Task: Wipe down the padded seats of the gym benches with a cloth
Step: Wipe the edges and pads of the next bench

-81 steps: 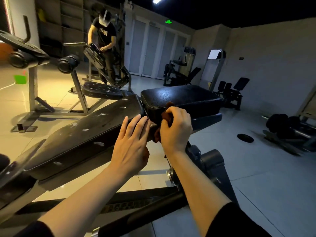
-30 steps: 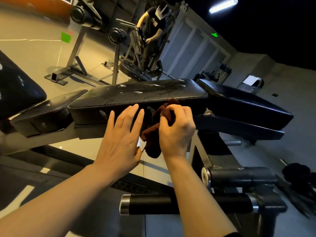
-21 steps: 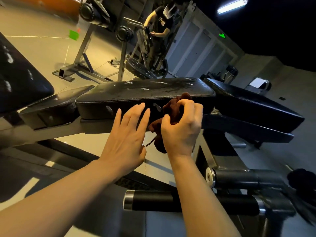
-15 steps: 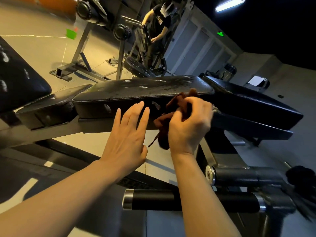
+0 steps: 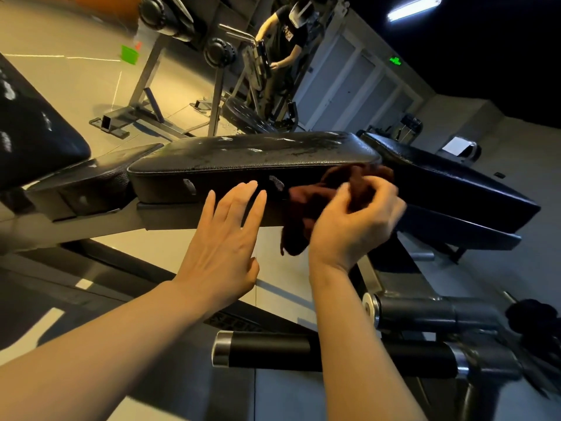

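At the side of the pad: the cloth (image 5: 306, 208) is held by the right hand (image 5: 352, 226), bunched up, against the edge of the pad (image 5: 243, 159).
Right hand: the fingers are curled round the cloth, and part of it hangs down loose.
Left hand (image 5: 224, 238): nothing is held; the fingers are straight and laid near the pad's side. Touch cannot be told.
Cloth: it looks soft, light and floppy, so it is best held in a bunch.
Pad: it looks firm and smooth, with wet marks on top.
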`<state>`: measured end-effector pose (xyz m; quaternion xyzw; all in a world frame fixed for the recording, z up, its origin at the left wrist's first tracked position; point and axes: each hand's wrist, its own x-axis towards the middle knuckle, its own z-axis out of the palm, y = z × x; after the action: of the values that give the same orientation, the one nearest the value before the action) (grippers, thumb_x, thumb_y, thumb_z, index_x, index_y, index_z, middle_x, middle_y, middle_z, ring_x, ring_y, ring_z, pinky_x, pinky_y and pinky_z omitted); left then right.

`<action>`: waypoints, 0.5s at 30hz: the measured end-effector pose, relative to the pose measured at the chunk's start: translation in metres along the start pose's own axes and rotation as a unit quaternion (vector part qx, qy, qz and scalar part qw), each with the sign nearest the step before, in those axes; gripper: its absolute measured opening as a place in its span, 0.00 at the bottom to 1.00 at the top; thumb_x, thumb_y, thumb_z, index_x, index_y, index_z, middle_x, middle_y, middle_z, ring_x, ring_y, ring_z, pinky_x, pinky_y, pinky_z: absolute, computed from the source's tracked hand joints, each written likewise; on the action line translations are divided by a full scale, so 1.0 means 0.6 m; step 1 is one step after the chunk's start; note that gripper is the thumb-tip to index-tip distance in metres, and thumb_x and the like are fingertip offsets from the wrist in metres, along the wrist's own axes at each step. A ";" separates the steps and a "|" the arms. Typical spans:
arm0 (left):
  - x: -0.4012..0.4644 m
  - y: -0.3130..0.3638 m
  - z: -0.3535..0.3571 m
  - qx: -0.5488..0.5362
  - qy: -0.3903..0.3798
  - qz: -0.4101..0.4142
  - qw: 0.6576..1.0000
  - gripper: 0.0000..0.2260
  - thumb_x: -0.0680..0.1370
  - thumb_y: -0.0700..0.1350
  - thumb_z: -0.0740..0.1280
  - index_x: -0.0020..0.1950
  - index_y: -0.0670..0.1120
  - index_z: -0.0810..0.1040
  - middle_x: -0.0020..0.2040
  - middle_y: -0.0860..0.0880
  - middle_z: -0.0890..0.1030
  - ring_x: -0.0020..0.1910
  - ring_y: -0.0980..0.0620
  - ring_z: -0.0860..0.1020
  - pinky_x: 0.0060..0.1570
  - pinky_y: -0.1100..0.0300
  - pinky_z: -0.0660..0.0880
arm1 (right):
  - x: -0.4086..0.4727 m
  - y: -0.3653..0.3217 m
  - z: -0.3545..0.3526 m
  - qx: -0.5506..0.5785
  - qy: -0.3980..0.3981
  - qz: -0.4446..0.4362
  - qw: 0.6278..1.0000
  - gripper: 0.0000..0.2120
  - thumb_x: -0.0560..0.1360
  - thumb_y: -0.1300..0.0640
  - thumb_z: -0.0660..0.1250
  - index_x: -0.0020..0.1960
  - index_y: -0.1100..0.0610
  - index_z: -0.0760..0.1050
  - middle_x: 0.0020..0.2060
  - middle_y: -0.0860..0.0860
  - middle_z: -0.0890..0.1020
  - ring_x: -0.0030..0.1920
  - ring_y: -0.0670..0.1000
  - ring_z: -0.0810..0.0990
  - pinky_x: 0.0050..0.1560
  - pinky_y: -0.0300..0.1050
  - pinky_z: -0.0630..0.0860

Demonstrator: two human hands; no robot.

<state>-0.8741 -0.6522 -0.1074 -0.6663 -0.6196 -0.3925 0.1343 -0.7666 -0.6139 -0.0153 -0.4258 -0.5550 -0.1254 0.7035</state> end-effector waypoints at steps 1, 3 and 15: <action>0.000 -0.002 -0.001 0.001 0.002 -0.001 1.000 0.45 0.64 0.45 0.76 0.76 0.39 0.59 0.75 0.40 0.60 0.75 0.40 0.59 0.71 0.37 0.57 | 0.002 0.000 0.002 -0.001 0.013 0.017 1.000 0.11 0.72 0.68 0.70 0.53 0.63 0.76 0.54 0.58 0.75 0.53 0.53 0.78 0.49 0.20 0.68; 0.002 -0.005 0.001 0.003 0.006 0.000 1.000 0.45 0.64 0.45 0.76 0.76 0.39 0.60 0.74 0.40 0.61 0.75 0.40 0.58 0.72 0.38 0.56 | -0.002 0.004 0.005 -0.032 -0.036 -0.014 0.999 0.13 0.72 0.66 0.70 0.55 0.62 0.75 0.55 0.57 0.74 0.54 0.54 0.77 0.48 0.25 0.71; 0.005 -0.014 -0.007 -0.025 0.020 -0.020 0.999 0.43 0.66 0.45 0.75 0.76 0.40 0.58 0.74 0.42 0.60 0.75 0.42 0.59 0.73 0.39 0.54 | -0.025 -0.004 0.009 -0.010 -0.116 -0.106 0.988 0.14 0.72 0.68 0.69 0.56 0.62 0.76 0.54 0.57 0.75 0.56 0.53 0.76 0.55 0.41 0.77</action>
<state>-0.8834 -0.6514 -0.1052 -0.6490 -0.6201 -0.4236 0.1220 -0.7773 -0.6160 -0.0275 -0.3837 -0.6734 -0.1547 0.6127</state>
